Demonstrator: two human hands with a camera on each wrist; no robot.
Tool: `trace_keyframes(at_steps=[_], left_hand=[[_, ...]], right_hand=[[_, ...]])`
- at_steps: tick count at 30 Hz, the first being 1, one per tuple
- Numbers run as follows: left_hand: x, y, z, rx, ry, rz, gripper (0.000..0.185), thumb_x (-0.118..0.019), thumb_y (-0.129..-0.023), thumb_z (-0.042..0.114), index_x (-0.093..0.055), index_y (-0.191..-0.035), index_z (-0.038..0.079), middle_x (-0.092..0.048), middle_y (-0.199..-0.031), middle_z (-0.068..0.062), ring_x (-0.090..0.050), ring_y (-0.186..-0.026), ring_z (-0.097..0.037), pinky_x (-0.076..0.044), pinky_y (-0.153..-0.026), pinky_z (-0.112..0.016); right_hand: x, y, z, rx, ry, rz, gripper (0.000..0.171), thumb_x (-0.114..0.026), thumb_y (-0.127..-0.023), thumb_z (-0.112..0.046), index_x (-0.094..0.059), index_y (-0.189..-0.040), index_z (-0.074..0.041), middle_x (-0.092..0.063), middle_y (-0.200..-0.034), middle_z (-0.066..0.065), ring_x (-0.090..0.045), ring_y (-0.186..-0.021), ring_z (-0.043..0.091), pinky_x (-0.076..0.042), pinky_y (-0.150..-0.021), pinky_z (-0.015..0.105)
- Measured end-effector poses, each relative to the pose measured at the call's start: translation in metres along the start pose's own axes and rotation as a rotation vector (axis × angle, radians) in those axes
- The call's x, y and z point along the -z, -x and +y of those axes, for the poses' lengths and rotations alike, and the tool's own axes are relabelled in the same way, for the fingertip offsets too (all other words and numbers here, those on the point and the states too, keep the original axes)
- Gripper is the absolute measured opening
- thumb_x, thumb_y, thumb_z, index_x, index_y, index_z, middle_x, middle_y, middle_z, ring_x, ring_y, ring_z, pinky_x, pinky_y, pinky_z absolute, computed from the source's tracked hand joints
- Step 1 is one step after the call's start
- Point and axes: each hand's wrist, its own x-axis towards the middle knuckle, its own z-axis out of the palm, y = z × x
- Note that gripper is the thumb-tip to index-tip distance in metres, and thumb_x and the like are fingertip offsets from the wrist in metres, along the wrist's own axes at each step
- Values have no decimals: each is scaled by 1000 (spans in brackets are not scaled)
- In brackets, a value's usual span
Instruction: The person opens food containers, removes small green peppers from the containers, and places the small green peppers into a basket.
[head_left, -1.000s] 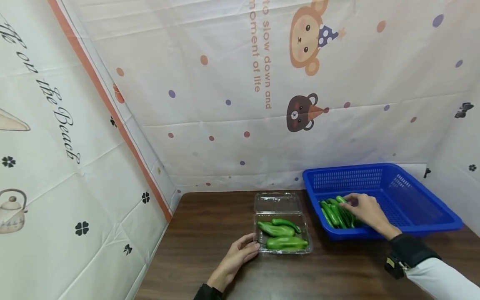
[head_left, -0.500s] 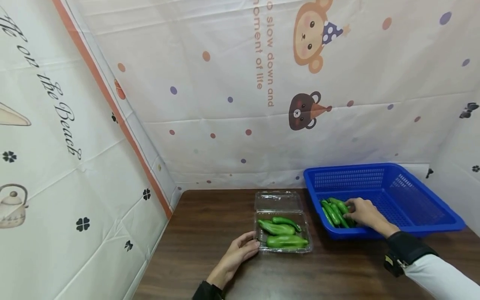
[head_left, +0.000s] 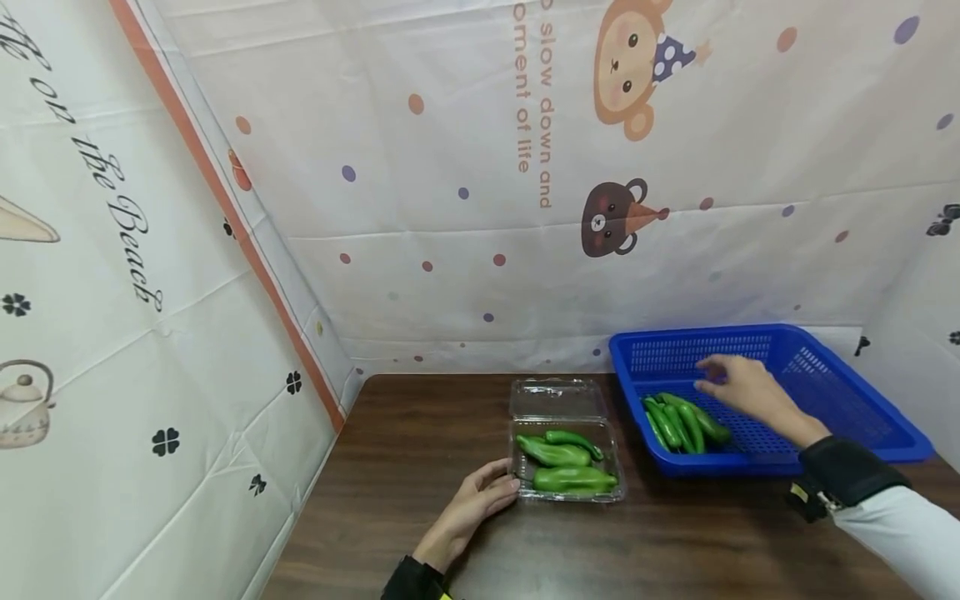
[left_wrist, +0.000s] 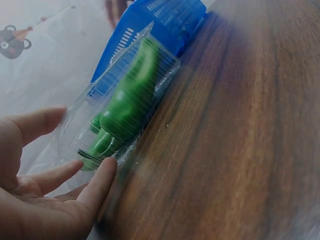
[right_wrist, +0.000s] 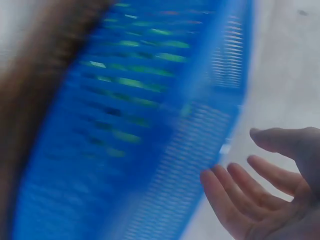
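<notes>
In the head view, a clear plastic clamshell box (head_left: pixel 558 400) lies on the table with its lid folded back. Three green peppers (head_left: pixel 573 479) rest in it. My left hand (head_left: pixel 471 505) is at the box's near-left side; in the left wrist view its fingers (left_wrist: pixel 102 185) are extended and touch the clear wall. Over the blue basket (head_left: pixel 855 408) hovers my right hand (head_left: pixel 744 392), fingers loosely bent, holding nothing. Several green peppers (head_left: pixel 678 425) lie bunched at the basket's left end, below and left of that hand. The right wrist view, partly blurred, shows the hand (right_wrist: pixel 270 195) beside the basket wall.
Both box and basket stand on a dark wooden table (head_left: pixel 420 433). A printed white cloth (head_left: pixel 450 167) rises behind the table, and another (head_left: pixel 150 400) on the left. The basket's raised rim lies close to the box's right side.
My right hand has come up off the peppers in the basket, bearing nothing. One pepper there now lies slanted to the right. The left hand stays at the box.
</notes>
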Motion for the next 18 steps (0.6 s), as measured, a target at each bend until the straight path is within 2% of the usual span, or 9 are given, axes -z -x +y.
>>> trace_keyframes(at_steps=[3,8,12,18], left_hand=[[0,-2,1,-2,-2,-4,70,-69,-99,23,-36,-155,-3,-39,-156,-33,-53,-138,-33,-53,-110,-39],[0,-2,-1,-10,-3,-3,70,-69,-99,22,-36,-155,-4,-39,-155,-33,-54,-137,-32,-53,-110,-39],[0,-1,0,-8,-6,0,69,-68,-99,22,-36,-155,-4,-39,-156,-34,-54,-138,-33,-53,-111,-40],[-2,-2,2,-6,-7,5,68,-69,-99,22,-38,-154,-3,-40,-156,-32,-53,-138,-34,-53,-111,-40]], right_hand=[[17,-11,-13,47,5,100,36,-69,-96,-8,-63,-123,15,-68,-108,38,-69,-90,48,-61,-66,52],[35,-24,-43,135,-26,228,35,-68,-97,-6,-63,-127,10,-66,-118,36,-68,-97,51,-60,-75,60],[39,-28,-71,194,-28,272,35,-69,-96,-7,-64,-128,7,-67,-119,33,-68,-100,49,-58,-80,63],[36,-36,-107,255,-32,276,36,-71,-95,-8,-66,-129,2,-67,-121,28,-68,-101,42,-59,-82,59]])
